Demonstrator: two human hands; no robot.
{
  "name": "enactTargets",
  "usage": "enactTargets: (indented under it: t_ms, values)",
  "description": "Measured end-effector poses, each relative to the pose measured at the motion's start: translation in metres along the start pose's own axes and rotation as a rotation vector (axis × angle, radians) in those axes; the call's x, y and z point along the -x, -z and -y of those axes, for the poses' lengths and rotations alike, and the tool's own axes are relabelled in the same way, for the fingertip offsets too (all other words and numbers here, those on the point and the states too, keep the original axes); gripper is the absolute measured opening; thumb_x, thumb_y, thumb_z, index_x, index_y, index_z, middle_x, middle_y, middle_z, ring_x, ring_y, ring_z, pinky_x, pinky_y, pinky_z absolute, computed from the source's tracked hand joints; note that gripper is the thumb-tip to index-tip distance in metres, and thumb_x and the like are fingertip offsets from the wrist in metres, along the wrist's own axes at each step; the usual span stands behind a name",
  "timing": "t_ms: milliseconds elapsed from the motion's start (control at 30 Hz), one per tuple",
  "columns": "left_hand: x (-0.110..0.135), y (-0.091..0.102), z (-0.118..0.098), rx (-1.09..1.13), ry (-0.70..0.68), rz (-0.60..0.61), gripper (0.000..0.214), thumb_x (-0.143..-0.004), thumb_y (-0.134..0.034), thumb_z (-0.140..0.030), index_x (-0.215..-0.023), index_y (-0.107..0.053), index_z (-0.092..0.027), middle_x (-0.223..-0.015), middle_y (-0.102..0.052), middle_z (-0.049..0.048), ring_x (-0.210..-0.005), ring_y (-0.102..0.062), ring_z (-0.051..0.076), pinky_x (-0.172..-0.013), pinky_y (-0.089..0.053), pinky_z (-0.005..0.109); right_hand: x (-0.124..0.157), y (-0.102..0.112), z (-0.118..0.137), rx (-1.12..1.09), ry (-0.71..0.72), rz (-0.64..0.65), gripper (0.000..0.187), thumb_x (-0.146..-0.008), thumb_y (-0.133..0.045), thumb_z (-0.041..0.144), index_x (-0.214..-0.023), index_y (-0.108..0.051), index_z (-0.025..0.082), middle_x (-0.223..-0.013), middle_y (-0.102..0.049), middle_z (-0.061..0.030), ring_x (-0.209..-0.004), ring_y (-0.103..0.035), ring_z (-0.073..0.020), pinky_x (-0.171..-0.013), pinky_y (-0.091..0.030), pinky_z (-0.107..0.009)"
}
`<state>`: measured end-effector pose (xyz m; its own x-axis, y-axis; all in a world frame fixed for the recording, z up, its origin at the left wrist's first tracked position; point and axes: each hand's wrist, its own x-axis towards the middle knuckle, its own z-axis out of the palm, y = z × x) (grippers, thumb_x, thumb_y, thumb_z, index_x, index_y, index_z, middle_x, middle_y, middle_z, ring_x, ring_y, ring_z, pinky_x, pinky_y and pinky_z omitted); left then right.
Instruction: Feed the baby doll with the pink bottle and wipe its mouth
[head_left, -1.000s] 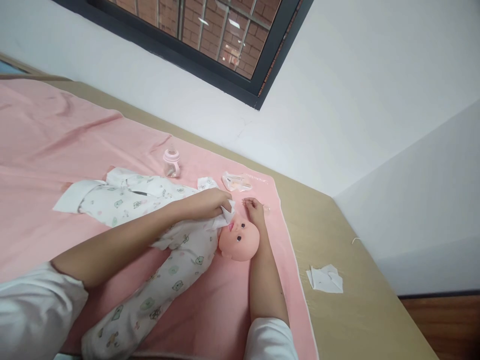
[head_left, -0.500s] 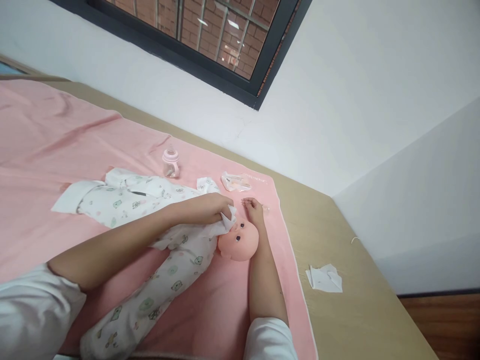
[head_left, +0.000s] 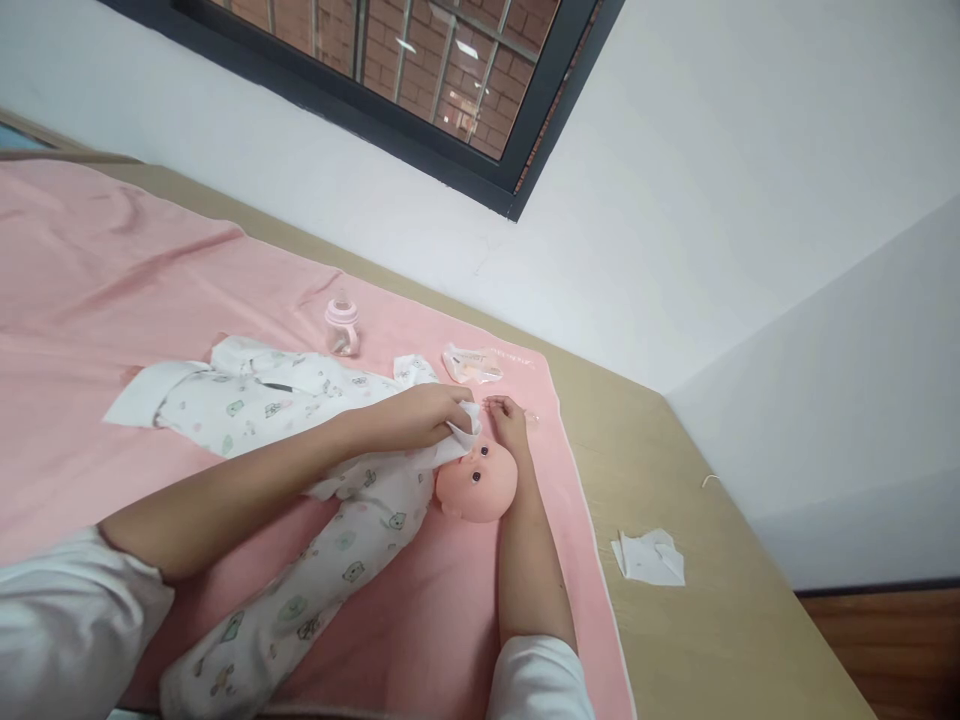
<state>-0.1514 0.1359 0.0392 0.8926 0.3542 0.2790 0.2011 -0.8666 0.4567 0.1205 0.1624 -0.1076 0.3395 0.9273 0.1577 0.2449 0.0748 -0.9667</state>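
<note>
A baby doll (head_left: 491,495) lies on its back, dressed in a white printed outfit (head_left: 345,570) with one sleeve spread toward me. My left hand (head_left: 431,415) is closed on a white tissue (head_left: 466,430) beside the doll's face, over its cheek and mouth area. Part of the tissue hangs down near the chin, and the fingertips inside it are hidden. My right hand (head_left: 510,422) rests by the top of the doll's head, its fingers stretched out and holding nothing that I can see. My right forearm lies along the head.
A pink baby bottle (head_left: 343,330) stands on the pink blanket (head_left: 75,260) beyond the outfit. Behind my hands lies a clear plastic packet (head_left: 472,364). On the tan surface (head_left: 675,650) at right is a folded tissue (head_left: 651,557). A wall and window (head_left: 420,80) bound the far side.
My left hand has shifted slightly to the right with the tissue, along the doll's face. My right hand and the doll have hardly moved.
</note>
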Motion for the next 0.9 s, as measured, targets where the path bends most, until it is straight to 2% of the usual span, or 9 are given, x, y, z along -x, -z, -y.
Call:
enactTargets:
  t_ms: [233, 500, 900]
  values:
    - [-0.0035, -0.0074, 0.0067, -0.044, 0.020, -0.016, 0.036, -0.071, -0.040, -0.001, -0.081, -0.070, -0.017, -0.082, -0.049, 0.0038, -0.068, -0.051, 0.015, -0.060, -0.036, 0.024, -0.0002, -0.0001, 0.0006, -0.001, -0.002, 0.005, 0.018, -0.071, -0.056, 0.030, -0.083, -0.065, 0.019, -0.091, -0.071, -0.0041, -0.085, -0.065, -0.0169, -0.090, -0.050, -0.035]
    - [-0.0012, -0.0012, 0.0008, 0.029, 0.005, 0.031, 0.043, -0.066, -0.039, 0.003, -0.085, -0.072, -0.017, -0.089, -0.055, 0.0042, -0.071, -0.055, 0.013, -0.063, -0.037, 0.022, -0.0008, -0.0002, -0.0010, -0.001, 0.005, 0.004, 0.019, -0.071, -0.056, 0.031, -0.084, -0.064, 0.019, -0.093, -0.071, -0.0048, -0.085, -0.065, -0.0171, -0.091, -0.050, -0.036]
    - [0.0006, -0.0051, 0.0014, 0.012, -0.068, 0.046, 0.040, -0.066, -0.043, 0.003, -0.077, -0.073, -0.020, -0.078, -0.053, 0.0030, -0.072, -0.054, 0.015, -0.063, -0.037, 0.024, 0.0020, -0.0016, 0.0042, -0.003, 0.004, 0.002, 0.019, -0.070, -0.055, 0.030, -0.083, -0.064, 0.020, -0.091, -0.071, -0.0045, -0.086, -0.064, -0.0171, -0.091, -0.050, -0.036]
